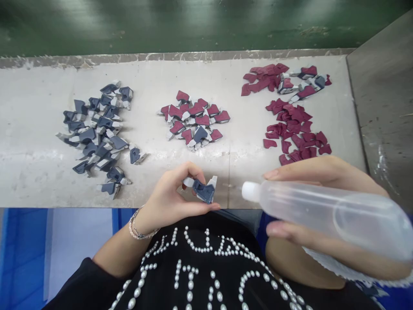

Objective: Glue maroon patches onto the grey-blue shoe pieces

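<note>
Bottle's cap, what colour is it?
White; the cap shows best in the head view, the only one here.

The held part (pixel 205 192) is slate blue with pale grey ends, colours repeated in the left pile (pixel 102 149), while the middle pile (pixel 196 110) shows maroon faces on slate and pale grey, and the loose pieces (pixel 294 127) are plain maroon. The bottle (pixel 300 204) is cloudy and whitish, its cap (pixel 251 191) white — the bench (pixel 32 137) is off-white with darker specks, the wall (pixel 206 26) dark green. The shirt (pixel 167 275) is black, patterned with white bead lettering (pixel 189 285) — the bin (pixel 19 245) is bright blue.
</note>
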Demonstrator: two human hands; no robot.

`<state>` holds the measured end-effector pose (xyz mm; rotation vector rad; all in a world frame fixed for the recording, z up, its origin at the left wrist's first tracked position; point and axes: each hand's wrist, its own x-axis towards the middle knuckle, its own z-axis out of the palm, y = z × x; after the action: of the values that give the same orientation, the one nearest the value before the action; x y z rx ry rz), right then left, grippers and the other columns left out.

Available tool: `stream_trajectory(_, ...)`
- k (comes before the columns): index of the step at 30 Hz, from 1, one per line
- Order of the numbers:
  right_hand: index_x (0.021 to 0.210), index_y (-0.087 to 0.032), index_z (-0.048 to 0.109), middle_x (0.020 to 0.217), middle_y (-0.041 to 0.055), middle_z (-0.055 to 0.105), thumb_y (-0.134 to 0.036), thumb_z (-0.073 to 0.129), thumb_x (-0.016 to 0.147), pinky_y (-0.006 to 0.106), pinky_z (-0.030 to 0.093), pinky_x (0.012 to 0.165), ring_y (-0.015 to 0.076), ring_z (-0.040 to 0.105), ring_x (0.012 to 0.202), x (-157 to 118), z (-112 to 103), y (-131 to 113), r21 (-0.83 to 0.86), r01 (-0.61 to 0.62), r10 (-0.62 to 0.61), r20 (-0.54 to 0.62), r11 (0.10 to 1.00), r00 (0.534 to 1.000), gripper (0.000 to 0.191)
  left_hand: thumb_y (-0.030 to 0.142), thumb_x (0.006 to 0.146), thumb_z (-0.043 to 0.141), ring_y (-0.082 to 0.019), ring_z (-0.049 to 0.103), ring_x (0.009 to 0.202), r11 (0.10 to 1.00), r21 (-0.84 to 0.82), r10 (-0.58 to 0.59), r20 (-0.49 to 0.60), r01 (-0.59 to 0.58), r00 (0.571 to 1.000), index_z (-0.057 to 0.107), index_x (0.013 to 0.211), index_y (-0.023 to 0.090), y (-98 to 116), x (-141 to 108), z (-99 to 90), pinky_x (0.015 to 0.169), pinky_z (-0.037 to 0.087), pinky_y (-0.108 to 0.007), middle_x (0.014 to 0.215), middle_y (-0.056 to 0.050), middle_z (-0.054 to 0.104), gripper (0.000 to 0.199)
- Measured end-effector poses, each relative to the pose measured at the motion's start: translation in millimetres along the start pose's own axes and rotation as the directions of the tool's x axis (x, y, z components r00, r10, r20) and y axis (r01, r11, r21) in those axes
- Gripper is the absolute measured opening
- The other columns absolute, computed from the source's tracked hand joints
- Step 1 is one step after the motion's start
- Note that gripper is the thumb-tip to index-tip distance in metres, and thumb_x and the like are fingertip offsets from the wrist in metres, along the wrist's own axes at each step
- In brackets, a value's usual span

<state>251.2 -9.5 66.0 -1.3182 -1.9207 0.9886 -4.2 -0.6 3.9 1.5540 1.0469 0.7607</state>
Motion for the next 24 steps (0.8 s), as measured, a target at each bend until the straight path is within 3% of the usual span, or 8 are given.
stream_trajectory(4,0.126,-0.042,0.06,0.123,-0.0005,0.064,-0.035,0.083,0.078,0.034,0.059,0.076,0.0226,0.07,0.093,6.0,-9.4,28.6,0.267,-0.026,0.009,0.065,0.963,0.998,0.054,0.021,0.066,0.091,-0.011,0.054,0.072,0.997,-0.069,-0.031,-0.03,0.029,0.999,0.055,0.09,0.024,-5.0,-4.7,-3.5,0.064,0.045,-0.023,0.082,0.005,0.057,0.044)
stream_trajectory(6,0.12,-0.041,0.059,0.117,-0.0016,0.066,-0.033,0.077,0.085,0.038,0.057,0.084,0.0243,0.07,0.1,12.6,-4.6,42.6,0.395,-0.068,0.028,0.106,0.916,0.994,0.04,0.02,0.066,0.091,-0.011,0.054,0.073,0.993,-0.109,-0.053,-0.031,0.049,0.998,0.054,0.091,0.024,-6.4,-6.0,-4.0,0.066,0.045,-0.023,0.084,0.004,0.057,0.045)
stream_trajectory(8,0.116,-0.038,0.053,0.11,-0.002,0.071,-0.029,0.07,0.091,0.042,0.054,0.094,0.0246,0.069,0.108,21.7,6.5,53.0,0.412,-0.103,0.063,0.111,0.905,0.992,0.032,0.019,0.067,0.09,-0.011,0.054,0.074,0.989,-0.137,-0.068,-0.034,0.063,0.997,0.054,0.091,0.024,-7.0,-6.8,-3.5,0.067,0.045,-0.023,0.084,0.004,0.057,0.044)
stream_trajectory(11,0.122,-0.032,0.05,0.125,0.0041,0.069,-0.029,0.07,0.091,0.047,0.043,0.11,0.0253,0.059,0.126,37.3,27.6,62.2,0.336,-0.12,0.101,0.074,0.934,0.992,0.036,0.02,0.069,0.09,-0.012,0.055,0.074,0.982,-0.16,-0.109,-0.03,0.103,0.994,0.054,0.091,0.025,-7.8,-8.0,-2.6,0.067,0.046,-0.024,0.085,0.004,0.057,0.043)
stream_trajectory(14,0.117,-0.028,0.054,0.13,0.0062,0.066,-0.028,0.065,0.093,0.043,0.047,0.108,0.0233,0.059,0.127,49.1,42.5,67.8,0.286,-0.095,0.08,0.065,0.954,0.995,0.026,0.022,0.073,0.087,-0.013,0.056,0.075,0.974,-0.149,-0.175,-0.03,0.169,0.984,0.054,0.094,0.026,-11.3,-8.5,-2.1,0.068,0.047,-0.025,0.086,0.003,0.058,0.039)
stream_trajectory(16,0.119,-0.028,0.054,0.131,0.0048,0.066,-0.025,0.064,0.091,0.04,0.05,0.106,0.0214,0.061,0.125,51.7,44.4,71.0,0.233,-0.094,0.08,0.069,0.968,0.994,0.03,0.023,0.077,0.083,-0.014,0.059,0.078,0.97,-0.143,-0.205,-0.027,0.199,0.978,0.055,0.096,0.026,-15.4,-7.9,-1.2,0.071,0.049,-0.026,0.088,0.003,0.06,0.034)
stream_trajectory(20,0.129,-0.027,0.053,0.129,0.0064,0.067,-0.02,0.066,0.087,0.043,0.053,0.101,0.0237,0.064,0.119,43.2,26.6,78.4,0.042,-0.162,0.163,-0.009,0.986,0.987,0.045,0.025,0.083,0.077,-0.019,0.066,0.089,0.953,-0.182,-0.245,0.015,0.243,0.97,0.054,0.099,0.025,-22.7,-6.1,2.2,0.082,0.052,-0.032,0.094,0.0,0.068,0.027)
stream_trajectory(24,0.111,-0.019,0.063,0.107,0.0097,0.069,-0.019,0.061,0.091,0.053,0.051,0.095,0.0277,0.066,0.103,29.4,-0.8,93.2,-0.178,-0.322,0.285,-0.202,0.93,0.937,0.02,0.025,0.083,0.075,-0.02,0.068,0.09,0.95,-0.17,-0.263,0.006,0.261,0.965,0.054,0.099,0.025,-22.5,-6.2,4.7,0.085,0.053,-0.036,0.095,-0.001,0.071,0.027)
